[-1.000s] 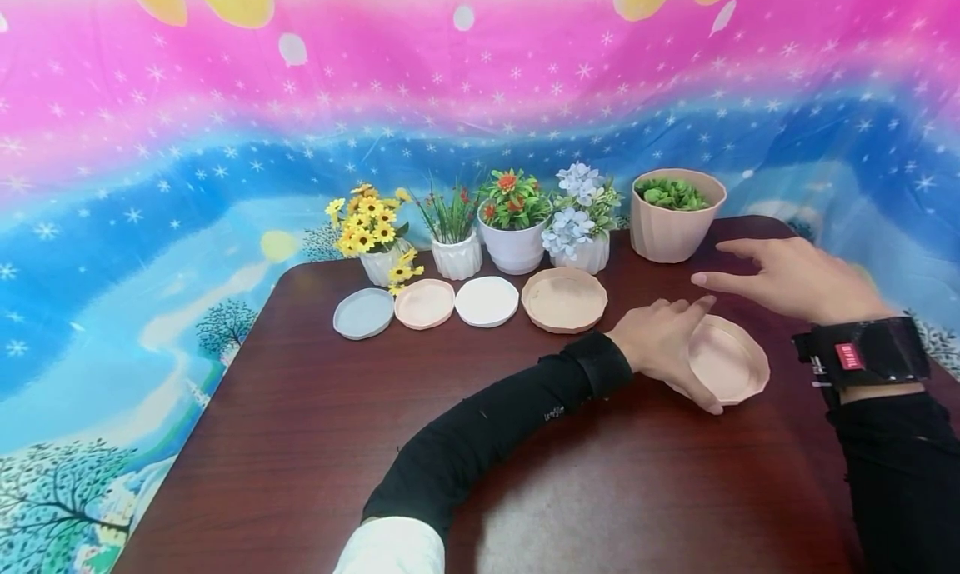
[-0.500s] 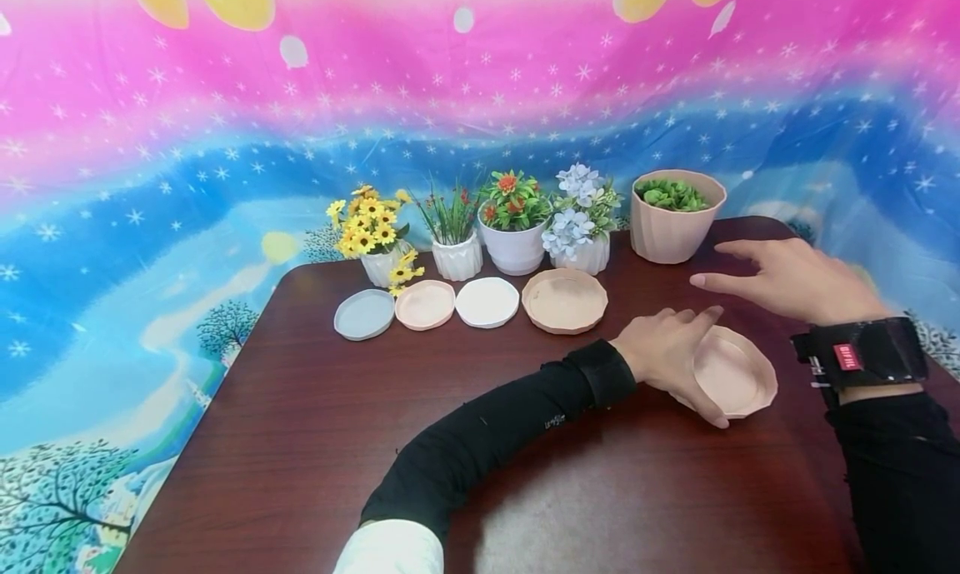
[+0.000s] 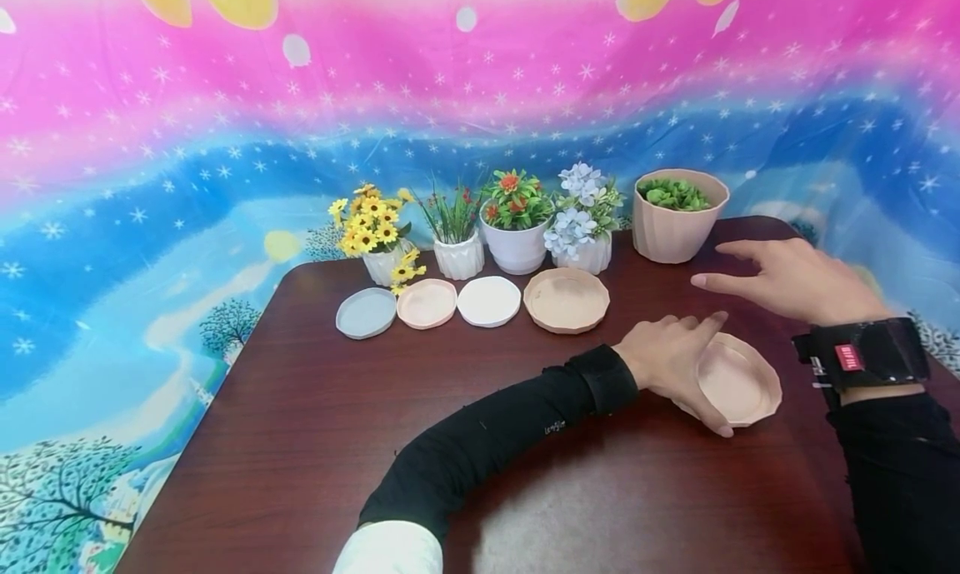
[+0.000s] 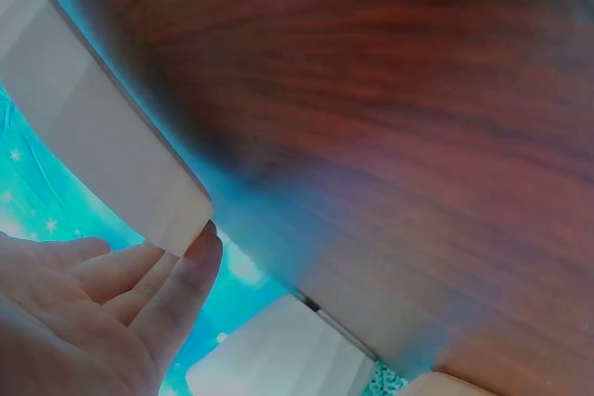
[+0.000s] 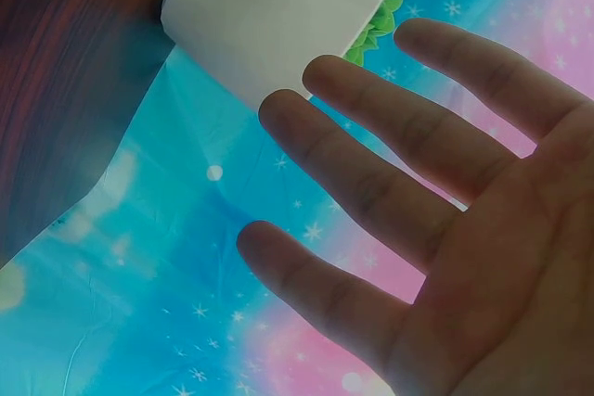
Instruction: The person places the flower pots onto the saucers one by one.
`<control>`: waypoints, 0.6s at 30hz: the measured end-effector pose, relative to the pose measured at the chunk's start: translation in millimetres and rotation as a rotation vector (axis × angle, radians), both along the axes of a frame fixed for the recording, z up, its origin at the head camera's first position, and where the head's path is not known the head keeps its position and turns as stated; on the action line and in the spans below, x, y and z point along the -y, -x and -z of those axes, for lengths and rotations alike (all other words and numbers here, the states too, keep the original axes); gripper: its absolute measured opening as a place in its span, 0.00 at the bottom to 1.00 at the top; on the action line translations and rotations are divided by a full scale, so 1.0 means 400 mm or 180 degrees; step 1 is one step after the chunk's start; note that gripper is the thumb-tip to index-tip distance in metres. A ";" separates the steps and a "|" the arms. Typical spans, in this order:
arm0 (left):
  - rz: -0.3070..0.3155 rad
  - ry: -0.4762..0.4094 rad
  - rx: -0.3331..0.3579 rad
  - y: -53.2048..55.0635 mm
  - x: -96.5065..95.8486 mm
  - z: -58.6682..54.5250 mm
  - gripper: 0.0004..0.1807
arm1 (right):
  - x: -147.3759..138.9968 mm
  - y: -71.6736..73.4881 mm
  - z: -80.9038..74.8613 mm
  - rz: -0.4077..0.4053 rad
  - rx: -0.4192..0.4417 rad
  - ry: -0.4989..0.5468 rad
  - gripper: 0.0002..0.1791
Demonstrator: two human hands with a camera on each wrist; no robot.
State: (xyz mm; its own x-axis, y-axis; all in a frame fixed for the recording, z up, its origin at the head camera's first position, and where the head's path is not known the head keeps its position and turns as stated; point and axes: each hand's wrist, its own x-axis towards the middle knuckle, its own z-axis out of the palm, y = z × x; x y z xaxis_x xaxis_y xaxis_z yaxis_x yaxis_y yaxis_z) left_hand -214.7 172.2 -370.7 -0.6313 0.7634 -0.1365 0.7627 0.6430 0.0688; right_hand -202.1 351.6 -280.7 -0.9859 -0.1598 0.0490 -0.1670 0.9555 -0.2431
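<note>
My left hand (image 3: pixel 671 359) holds a round beige plant saucer (image 3: pixel 742 382) by its left side, at the right of the table. Its thumb lies along the near rim and its fingers reach the far rim. In the left wrist view, fingertips meet the pale faceted side of the saucer (image 4: pixel 102 118). Beyond it, my right hand (image 3: pixel 795 278) hovers with fingers extended and holds nothing. Nearest to that hand stands a large beige pot (image 3: pixel 671 228) with green leaves inside. The right wrist view shows spread fingers (image 5: pixel 362 183) in front of this pot.
Along the back stand several potted flowers, among them a yellow bunch (image 3: pixel 367 224) and a pale blue one (image 3: pixel 577 216). Before them lie a grey saucer (image 3: pixel 365 313), a pink one (image 3: pixel 426 303), a white one (image 3: pixel 488 301) and a larger tan one (image 3: pixel 566 300).
My left hand has drawn the beige saucer a short way toward the front and slightly right. The right hand has stayed in place.
</note>
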 end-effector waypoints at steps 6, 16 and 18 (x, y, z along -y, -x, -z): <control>0.0005 -0.0006 -0.0014 -0.007 0.000 -0.002 0.83 | 0.001 -0.001 -0.001 0.0003 -0.0020 -0.0001 0.52; 0.0024 0.0013 0.0060 -0.020 0.002 0.007 0.82 | 0.003 0.000 0.001 -0.0043 -0.0031 0.0042 0.51; 0.0018 0.0018 0.0041 -0.024 0.001 0.008 0.82 | 0.003 0.000 0.002 -0.0053 -0.0031 0.0057 0.51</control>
State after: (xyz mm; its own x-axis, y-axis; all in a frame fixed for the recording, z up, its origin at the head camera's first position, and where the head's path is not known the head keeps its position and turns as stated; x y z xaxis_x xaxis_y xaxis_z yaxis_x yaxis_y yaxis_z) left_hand -205.1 171.9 -374.1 -0.6250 0.7663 -0.1490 0.7655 0.6390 0.0751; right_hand -202.2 350.2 -281.4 -0.9826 -0.1751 0.0618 -0.1852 0.9482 -0.2583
